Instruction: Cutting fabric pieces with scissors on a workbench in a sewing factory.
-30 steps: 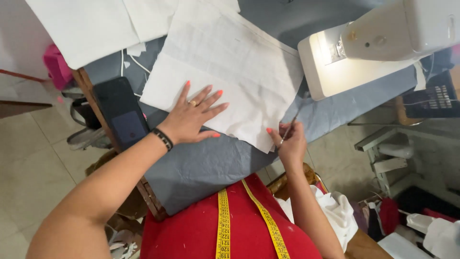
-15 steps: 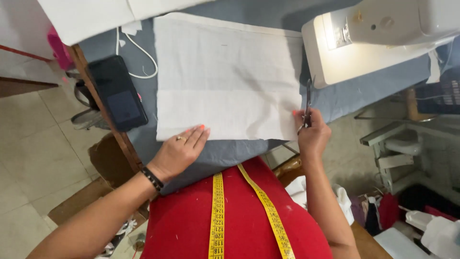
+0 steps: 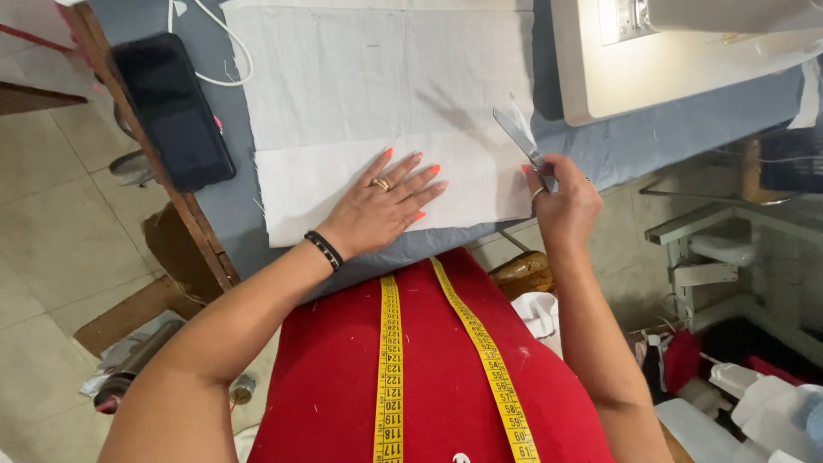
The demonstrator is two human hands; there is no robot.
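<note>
Left hand (image 3: 381,206) lies flat, fingers spread, pinning the thin, limp white fabric (image 3: 377,111); right hand (image 3: 566,201) grips open scissors (image 3: 520,135) at its right edge.

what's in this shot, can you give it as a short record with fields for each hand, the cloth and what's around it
left hand: flat, fingers spread, pressing on the white fabric
right hand: gripping scissors, blades open at the fabric's right edge
fabric: white piece lying flat on the grey-covered table, near strip looks folded over
phone: dark screen, at the table's left edge
sewing machine: white, at the far right of the table
tape measure: yellow, hanging down the person's red top
</note>
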